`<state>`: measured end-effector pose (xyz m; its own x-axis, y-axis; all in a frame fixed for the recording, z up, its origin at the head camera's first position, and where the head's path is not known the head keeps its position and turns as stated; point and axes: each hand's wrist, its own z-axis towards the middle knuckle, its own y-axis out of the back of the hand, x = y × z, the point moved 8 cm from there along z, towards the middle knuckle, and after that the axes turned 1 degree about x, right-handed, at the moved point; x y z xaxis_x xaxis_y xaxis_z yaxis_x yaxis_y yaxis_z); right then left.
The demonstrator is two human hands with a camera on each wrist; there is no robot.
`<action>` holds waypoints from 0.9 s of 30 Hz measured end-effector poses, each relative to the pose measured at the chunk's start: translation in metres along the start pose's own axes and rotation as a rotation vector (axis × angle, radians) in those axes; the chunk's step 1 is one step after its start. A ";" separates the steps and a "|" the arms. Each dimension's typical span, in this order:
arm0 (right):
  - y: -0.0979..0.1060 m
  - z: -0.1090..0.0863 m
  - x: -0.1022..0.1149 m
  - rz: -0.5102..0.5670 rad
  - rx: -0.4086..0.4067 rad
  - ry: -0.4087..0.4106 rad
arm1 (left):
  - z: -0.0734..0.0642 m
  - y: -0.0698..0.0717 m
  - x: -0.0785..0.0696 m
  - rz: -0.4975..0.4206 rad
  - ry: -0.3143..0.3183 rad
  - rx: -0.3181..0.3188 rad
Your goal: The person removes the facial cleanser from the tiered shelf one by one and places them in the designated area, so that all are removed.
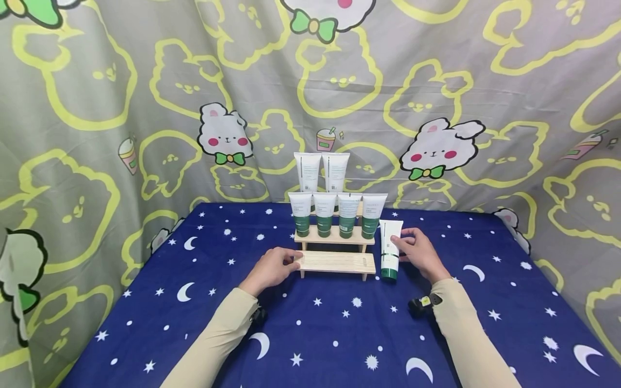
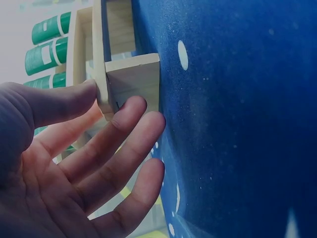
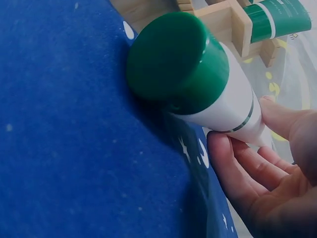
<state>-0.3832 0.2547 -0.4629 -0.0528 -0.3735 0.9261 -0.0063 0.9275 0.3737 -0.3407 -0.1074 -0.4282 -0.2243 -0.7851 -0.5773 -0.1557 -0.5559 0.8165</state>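
Note:
A white squeeze tube [image 1: 390, 250] with a green cap [image 3: 173, 62] stands cap down, slightly tilted, at the right of a small wooden step rack. My right hand [image 1: 421, 253] grips it from the right, thumb on one side and fingers on the other. My left hand [image 1: 273, 269] pinches the left end of the lowest wooden shelf [image 1: 339, 262] between thumb and index finger; the other fingers [image 2: 136, 191] spread loosely below it. Behind, the middle shelf [image 1: 335, 235] bears a row of several smaller tubes [image 1: 324, 210] with green lower parts.
Two larger white tubes [image 1: 335, 172] stand at the back on the top tier, mostly hidden below. A dark blue cloth [image 1: 335, 323] with moons and stars covers the table. A grey curtain [image 1: 271, 70] with cartoon figures hangs close behind the rack.

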 end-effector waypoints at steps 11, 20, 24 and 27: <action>-0.005 0.000 -0.011 -0.018 0.022 -0.049 | -0.001 0.000 0.001 0.004 -0.006 -0.002; -0.007 0.000 -0.017 -0.023 0.026 -0.062 | 0.000 0.000 0.000 0.008 0.002 -0.001; -0.006 0.001 -0.019 -0.031 0.026 -0.063 | 0.001 0.000 0.002 0.010 0.009 0.004; -0.006 0.002 -0.019 -0.024 0.024 -0.069 | 0.001 0.000 0.002 0.011 0.009 0.003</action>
<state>-0.3839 0.2564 -0.4832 -0.1207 -0.3946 0.9109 -0.0319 0.9187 0.3937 -0.3421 -0.1086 -0.4294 -0.2176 -0.7935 -0.5684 -0.1564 -0.5465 0.8227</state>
